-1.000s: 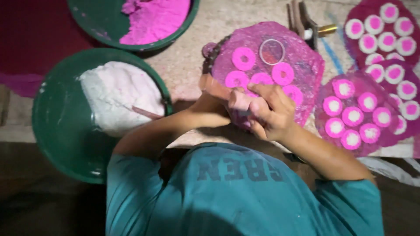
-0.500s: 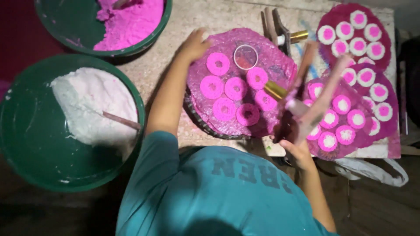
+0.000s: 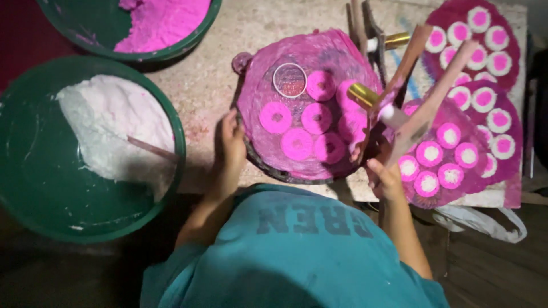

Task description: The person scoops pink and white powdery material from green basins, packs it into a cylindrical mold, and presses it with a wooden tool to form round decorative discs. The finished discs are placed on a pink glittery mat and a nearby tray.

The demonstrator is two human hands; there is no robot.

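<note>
My left hand grips the near-left rim of the pink round tray on the desk; my right hand is closed around a pink-stained wooden press. Tilting the tray could slide the discs together.

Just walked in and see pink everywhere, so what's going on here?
A person in a teal shirt bends over a worktable. The left hand steadies the edge of a round pink-stained tray carrying pink ring-shaped discs and one small metal ring. The right hand grips stick-like tools by the tray's right side. More trays of pink-and-white discs sit to the right; green basins of white powder and pink powder sit left.
</note>
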